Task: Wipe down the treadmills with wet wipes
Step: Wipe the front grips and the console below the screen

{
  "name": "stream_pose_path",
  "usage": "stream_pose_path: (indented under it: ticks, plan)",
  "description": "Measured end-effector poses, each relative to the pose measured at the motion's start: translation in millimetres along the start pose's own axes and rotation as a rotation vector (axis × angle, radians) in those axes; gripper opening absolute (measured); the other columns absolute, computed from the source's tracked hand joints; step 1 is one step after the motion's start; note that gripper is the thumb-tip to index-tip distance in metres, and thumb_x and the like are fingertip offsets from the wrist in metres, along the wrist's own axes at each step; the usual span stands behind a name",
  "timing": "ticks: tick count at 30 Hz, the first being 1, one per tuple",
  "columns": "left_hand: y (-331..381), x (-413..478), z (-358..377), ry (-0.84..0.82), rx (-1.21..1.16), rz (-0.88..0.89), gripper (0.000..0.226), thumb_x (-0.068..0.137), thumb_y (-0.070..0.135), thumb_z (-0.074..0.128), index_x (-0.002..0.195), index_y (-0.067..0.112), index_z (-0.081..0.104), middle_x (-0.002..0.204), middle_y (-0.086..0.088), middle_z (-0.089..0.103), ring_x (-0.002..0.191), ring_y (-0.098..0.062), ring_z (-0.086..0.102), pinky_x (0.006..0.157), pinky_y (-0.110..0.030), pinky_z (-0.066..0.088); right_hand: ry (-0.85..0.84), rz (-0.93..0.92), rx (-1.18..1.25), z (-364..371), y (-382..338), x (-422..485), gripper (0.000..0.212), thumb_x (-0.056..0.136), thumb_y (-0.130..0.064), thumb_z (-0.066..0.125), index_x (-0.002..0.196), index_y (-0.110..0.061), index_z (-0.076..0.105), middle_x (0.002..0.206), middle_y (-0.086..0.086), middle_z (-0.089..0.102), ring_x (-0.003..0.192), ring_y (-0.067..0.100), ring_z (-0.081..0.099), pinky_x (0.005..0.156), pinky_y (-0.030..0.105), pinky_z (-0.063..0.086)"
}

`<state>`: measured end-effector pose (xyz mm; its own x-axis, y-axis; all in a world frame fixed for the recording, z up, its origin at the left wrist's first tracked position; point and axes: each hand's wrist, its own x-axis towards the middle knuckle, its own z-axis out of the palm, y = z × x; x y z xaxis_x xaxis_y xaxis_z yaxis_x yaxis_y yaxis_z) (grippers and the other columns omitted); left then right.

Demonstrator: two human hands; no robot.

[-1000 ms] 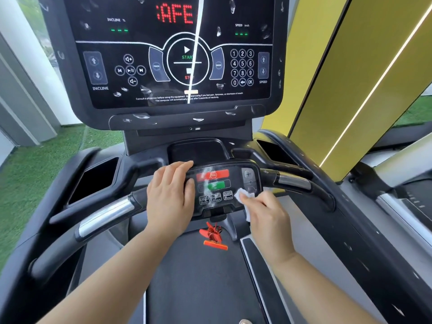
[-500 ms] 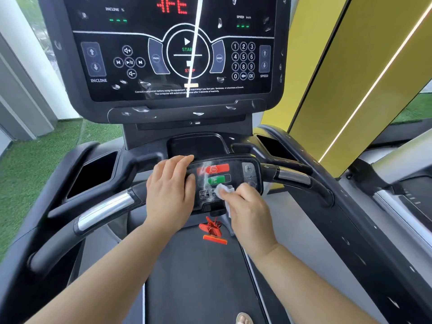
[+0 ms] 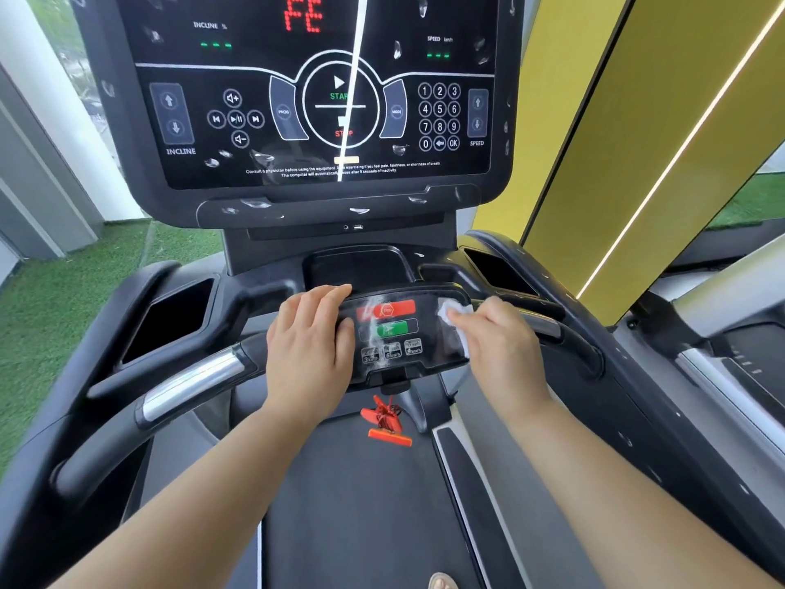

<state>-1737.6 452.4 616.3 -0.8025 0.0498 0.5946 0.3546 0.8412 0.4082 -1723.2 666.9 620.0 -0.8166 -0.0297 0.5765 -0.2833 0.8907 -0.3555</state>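
The left hand (image 3: pixel 312 346) and right hand (image 3: pixel 501 350) are bare. Both forearms (image 3: pixel 191 503) are bare to the frame's edge. Toes (image 3: pixel 441 583) of one foot show at the bottom.

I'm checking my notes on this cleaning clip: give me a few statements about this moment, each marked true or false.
1. The right hand holds the white wipe against the right end of the small control panel. True.
2. The left hand grips the silver handlebar section. False: it rests on the panel's left end, clear of the silver handlebar section.
3. A red safety clip hangs below the panel. True.
4. On the panel, the green button sits above the red button. False: the red button is above the green button.
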Motion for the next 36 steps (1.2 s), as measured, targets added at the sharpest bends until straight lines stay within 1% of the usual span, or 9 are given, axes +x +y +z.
stream_pose_path:
  ticks: [2,5,9,13,17,24,29,32,36]
  plan:
    - [-0.5,-0.2,0.5,0.002,-0.004,-0.002,0.043,0.090,0.027,0.035,0.119,0.008,0.061,0.115,-0.008,0.063,0.106,-0.019,0.039,0.090,-0.030,0.028,0.033,-0.058,-0.059,-1.7,2.9,-19.8,0.018,0.083,-0.007,0.057,0.089,-0.002,0.074,0.064,0.006,0.046,0.061,0.020,0.042,0.048,0.027,0.035]
    - [-0.1,0.2,1.1,0.008,-0.001,-0.007,0.043,0.090,0.027,0.035,0.119,0.008,0.061,0.115,-0.008,0.063,0.106,-0.019,0.039,0.090,-0.030,0.028,-0.050,-0.064,-0.044,-0.3,8.9,-40.5,0.032,0.069,0.011,0.075,0.095,-0.007,0.074,0.065,0.003,0.046,0.059,0.018,0.043,0.042,0.028,0.039]
    - [0.2,0.4,-0.3,-0.014,-0.003,-0.014,0.044,0.090,0.028,0.034,0.120,0.009,0.061,0.116,-0.007,0.062,0.107,-0.018,0.038,0.090,-0.029,0.027,0.042,-0.079,-0.014,-1.8,5.7,-7.6,0.021,0.077,-0.001,0.063,0.095,-0.003,0.073,0.065,0.007,0.046,0.058,0.020,0.042,0.044,0.028,0.037]
    - [-0.7,1.0,-3.2,-0.043,-0.008,0.002,0.044,0.091,0.027,0.034,0.121,0.009,0.060,0.116,-0.007,0.062,0.106,-0.018,0.040,0.092,-0.028,0.028,0.060,0.052,0.013,3.9,-5.7,3.3,0.036,0.076,0.013,0.063,0.110,0.000,0.068,0.075,0.010,0.053,0.063,0.026,0.052,0.050,0.032,0.046]
    - [-1.2,0.4,-5.1,-0.048,-0.007,0.015,0.042,0.090,0.026,0.036,0.120,0.008,0.061,0.115,-0.006,0.063,0.105,-0.018,0.041,0.093,-0.027,0.028,0.048,0.024,0.081,3.8,-10.6,-8.8,0.028,0.087,-0.017,0.050,0.101,-0.005,0.071,0.073,-0.006,0.040,0.064,0.009,0.039,0.051,0.017,0.033]
    - [0.0,0.5,-5.8,-0.065,-0.063,-0.038,0.048,0.087,0.025,0.035,0.124,0.004,0.056,0.118,-0.010,0.061,0.109,-0.016,0.039,0.096,-0.023,0.025,0.092,-0.014,0.125,13.6,-31.9,19.3,0.031,0.089,-0.021,0.047,0.101,-0.008,0.072,0.073,0.000,0.048,0.067,0.009,0.039,0.055,0.021,0.039]
    - [3.0,0.1,-10.7,-0.045,-0.233,-0.130,0.054,0.082,0.030,0.028,0.122,0.001,0.051,0.121,-0.007,0.051,0.111,-0.013,0.038,0.093,-0.010,0.021,-0.021,-0.199,0.097,32.9,-70.8,37.4,0.011,0.091,-0.021,0.055,0.088,-0.016,0.064,0.076,-0.008,0.045,0.072,0.005,0.043,0.065,0.015,0.038]
    - [4.7,1.5,-12.8,-0.034,-0.293,-0.147,0.051,0.081,0.027,0.029,0.119,0.003,0.051,0.114,0.003,0.046,0.107,-0.013,0.041,0.091,-0.003,0.020,-0.062,-0.282,0.054,37.2,-91.8,46.5,0.020,0.090,-0.022,0.052,0.083,-0.010,0.066,0.075,-0.002,0.048,0.072,0.013,0.048,0.061,0.026,0.040]
    - [2.7,1.7,-10.1,-0.036,-0.228,-0.153,0.054,0.083,0.023,0.030,0.127,-0.003,0.049,0.123,-0.015,0.053,0.113,-0.018,0.039,0.098,-0.010,0.021,-0.116,-0.384,-0.065,31.0,-90.9,58.2,0.034,0.087,-0.020,0.042,0.084,-0.017,0.076,0.070,-0.001,0.051,0.064,0.021,0.049,0.057,0.027,0.029]
